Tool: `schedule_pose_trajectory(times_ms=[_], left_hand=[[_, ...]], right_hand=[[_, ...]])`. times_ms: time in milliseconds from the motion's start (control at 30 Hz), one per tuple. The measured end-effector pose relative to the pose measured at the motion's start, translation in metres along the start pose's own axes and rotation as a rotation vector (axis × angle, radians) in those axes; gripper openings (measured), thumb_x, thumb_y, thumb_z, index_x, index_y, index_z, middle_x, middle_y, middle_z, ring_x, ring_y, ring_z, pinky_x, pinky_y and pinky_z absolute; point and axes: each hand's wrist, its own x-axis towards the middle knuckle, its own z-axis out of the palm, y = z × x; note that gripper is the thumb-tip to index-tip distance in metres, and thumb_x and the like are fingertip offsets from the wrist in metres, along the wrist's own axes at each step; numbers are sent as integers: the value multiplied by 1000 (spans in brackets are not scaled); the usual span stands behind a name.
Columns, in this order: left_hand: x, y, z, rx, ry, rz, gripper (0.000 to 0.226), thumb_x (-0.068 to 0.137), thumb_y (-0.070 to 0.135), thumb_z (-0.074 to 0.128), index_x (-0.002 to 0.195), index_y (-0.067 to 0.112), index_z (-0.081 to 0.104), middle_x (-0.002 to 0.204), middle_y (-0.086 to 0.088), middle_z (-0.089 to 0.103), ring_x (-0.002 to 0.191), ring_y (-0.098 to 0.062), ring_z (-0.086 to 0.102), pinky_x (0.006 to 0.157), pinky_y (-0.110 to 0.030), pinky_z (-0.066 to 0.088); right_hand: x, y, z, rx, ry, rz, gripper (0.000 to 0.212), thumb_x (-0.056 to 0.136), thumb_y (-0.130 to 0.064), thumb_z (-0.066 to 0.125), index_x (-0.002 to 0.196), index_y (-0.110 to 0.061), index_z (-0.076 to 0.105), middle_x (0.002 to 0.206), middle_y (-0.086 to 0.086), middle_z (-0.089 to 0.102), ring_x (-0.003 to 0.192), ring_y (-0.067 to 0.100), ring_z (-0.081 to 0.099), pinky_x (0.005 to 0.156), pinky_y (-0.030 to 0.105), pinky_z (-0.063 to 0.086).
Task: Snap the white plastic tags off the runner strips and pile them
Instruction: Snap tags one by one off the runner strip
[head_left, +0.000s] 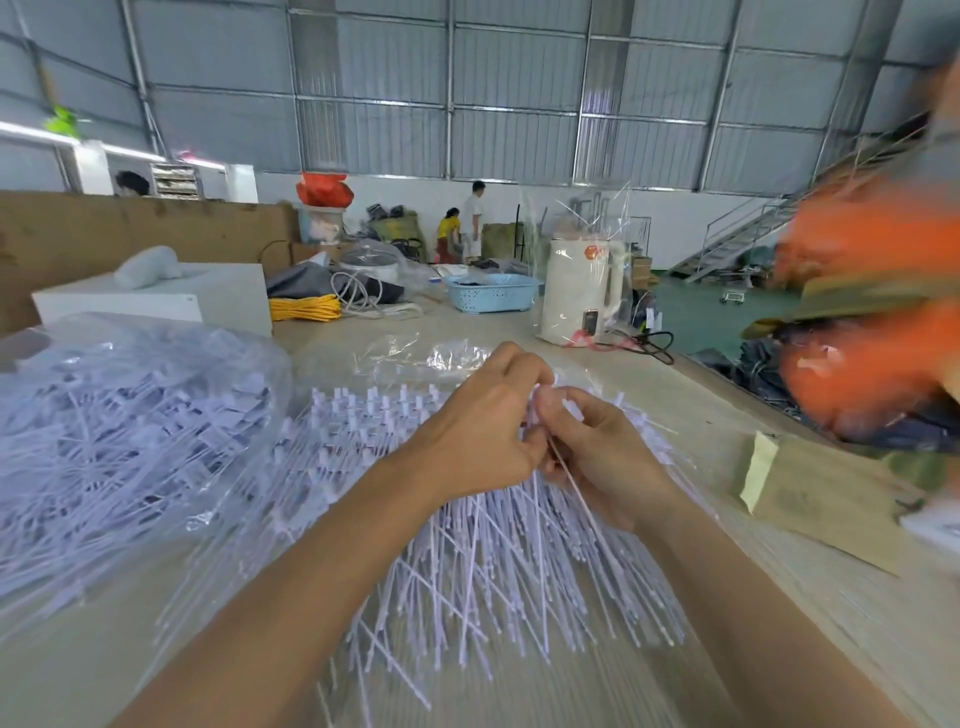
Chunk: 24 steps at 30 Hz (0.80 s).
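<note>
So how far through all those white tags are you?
Done: a big heap of loose tags fills the clear bag on the left. In hand: the left hand and right hand pinch one strip. Left: a wide spread of runner strips still covers the table.

tag pile (493, 561) right of bag (130, 415)

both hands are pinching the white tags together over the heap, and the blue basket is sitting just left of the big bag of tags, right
Not quite. In the head view the blue basket sits far back on the table, right of the bag of tags, beside the white kettle. Both the left hand and right hand do pinch tags over the heap.
</note>
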Motion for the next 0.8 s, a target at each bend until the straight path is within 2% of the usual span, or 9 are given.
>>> schedule_pose_trajectory(times_ms=[167, 233, 300, 400, 500, 600, 667, 733, 800], left_hand=[[2, -4, -11, -11, -20, 24, 39, 83, 30, 67, 117, 14, 53, 110, 3, 51, 96, -10, 49, 84, -22, 40], [1, -5, -16, -28, -71, 9, 33, 84, 21, 66, 116, 15, 59, 110, 1, 60, 98, -12, 53, 85, -25, 41], [0, -2, -16, 32, -115, 31, 40, 82, 4, 58, 121, 13, 58, 115, -3, 61, 103, -17, 53, 86, -22, 40], [5, 2, -10, 342, -93, 5, 39, 85, 2, 51, 123, 10, 52, 119, -6, 54, 107, -21, 51, 88, -26, 39], [5, 12, -8, 722, -32, 39, 21, 76, 8, 65, 96, 15, 66, 93, -3, 65, 87, -20, 60, 82, -29, 44], [1, 17, -7, 797, 15, 97, 13, 56, 20, 78, 62, 24, 67, 57, 6, 62, 56, -13, 61, 71, -23, 47], [-1, 19, -6, 740, -15, 91, 7, 72, 28, 72, 77, 23, 70, 72, 4, 65, 72, -15, 64, 73, -26, 44], [2, 15, -2, 669, -70, 35, 17, 91, 28, 53, 101, 21, 65, 96, 3, 63, 96, -19, 59, 83, -30, 36], [5, 9, -4, 572, -88, -15, 20, 95, 26, 45, 101, 23, 65, 98, 4, 63, 96, -19, 57, 84, -31, 30]], right_hand=[[1, -4, -5, 94, 90, -73, 29, 81, -32, 62, 83, -4, 56, 54, 3, 51, 43, 11, 43, 41, 19, 35], [2, -4, -7, 119, 112, -49, 24, 88, -28, 59, 90, -4, 58, 56, 5, 52, 43, 11, 42, 40, 18, 33], [3, -3, -8, 117, 126, -29, 24, 92, -26, 58, 82, -4, 60, 59, 7, 51, 46, 12, 40, 38, 18, 32], [3, -3, -8, 131, 131, -26, 40, 93, -23, 56, 54, -21, 64, 52, 2, 49, 47, 14, 37, 35, 18, 30], [2, -5, -5, 148, 201, -32, 44, 93, -19, 57, 50, -20, 56, 47, -2, 46, 45, 13, 37, 35, 17, 28], [0, -5, -1, 178, 238, 50, 34, 92, -31, 59, 65, -11, 52, 54, 4, 49, 42, 11, 37, 34, 17, 28], [-2, -6, 1, 108, 209, 106, 44, 91, -43, 55, 65, -7, 55, 53, 5, 53, 38, 9, 40, 35, 17, 29], [-5, -7, 4, 51, 185, 93, 46, 91, -46, 53, 64, -9, 57, 50, 2, 56, 39, 8, 45, 36, 16, 32], [-6, -7, 6, 55, 190, 52, 40, 92, -43, 53, 68, -12, 58, 55, 1, 60, 47, 8, 53, 38, 14, 35]])
